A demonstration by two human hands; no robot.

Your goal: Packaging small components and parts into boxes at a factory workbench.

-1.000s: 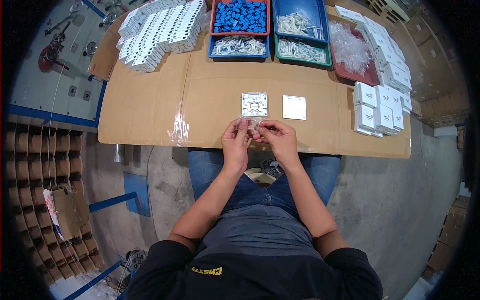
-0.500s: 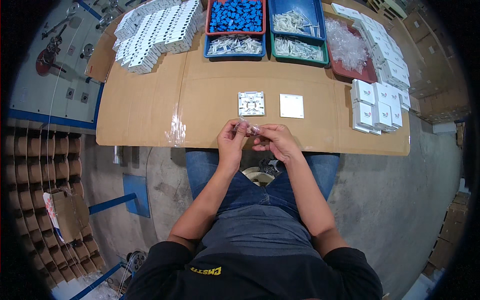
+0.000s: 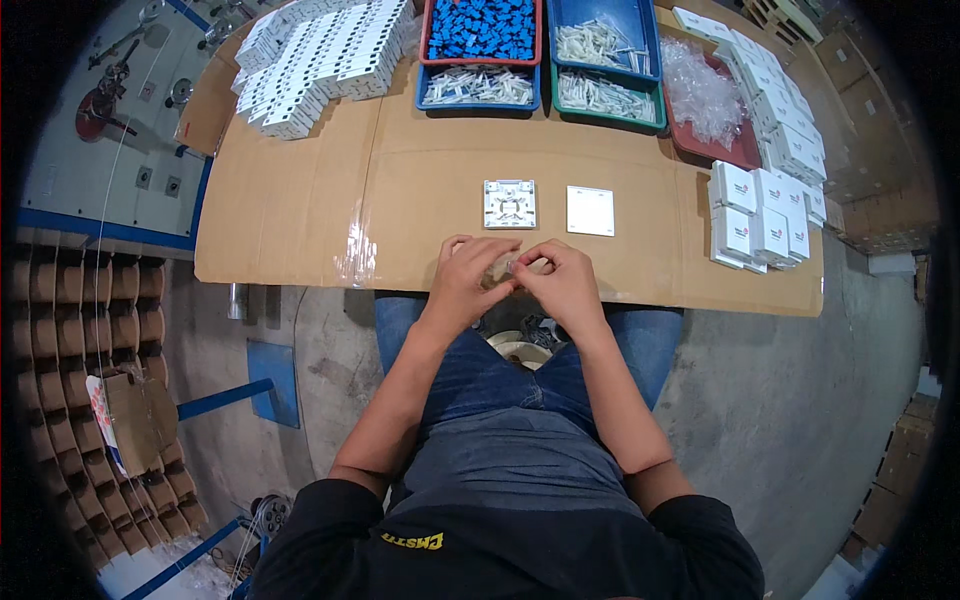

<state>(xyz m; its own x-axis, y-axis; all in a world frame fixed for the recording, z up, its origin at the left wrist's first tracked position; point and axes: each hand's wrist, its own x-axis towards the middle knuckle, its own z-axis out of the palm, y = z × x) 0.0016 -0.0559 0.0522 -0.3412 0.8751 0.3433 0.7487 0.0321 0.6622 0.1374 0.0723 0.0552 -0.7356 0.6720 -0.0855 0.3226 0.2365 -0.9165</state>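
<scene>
At the cardboard's near edge my left hand (image 3: 466,282) and my right hand (image 3: 562,288) meet, fingers bent and closed around a small clear plastic bag (image 3: 503,268). The fingers cover most of the bag, and its contents cannot be made out. The right thumb and forefinger pinch one side of it, while the left fingers curve over the other. Just beyond the hands lies a square white base (image 3: 510,205) with its inner fittings facing up. To its right rests a plain square white cover (image 3: 590,211), apart from the base.
Along the back stand a red tray (image 3: 480,62) of blue parts, blue and green trays (image 3: 610,121) of white parts, and a dark red tray (image 3: 745,155) of clear bags. White boxes (image 3: 735,233) are stacked at right; rows of white units (image 3: 290,120) stand back left.
My fingers have shifted on the bag: the left ones now reach over it, and the right hand pinches it closer in. The whole view has moved slightly.
</scene>
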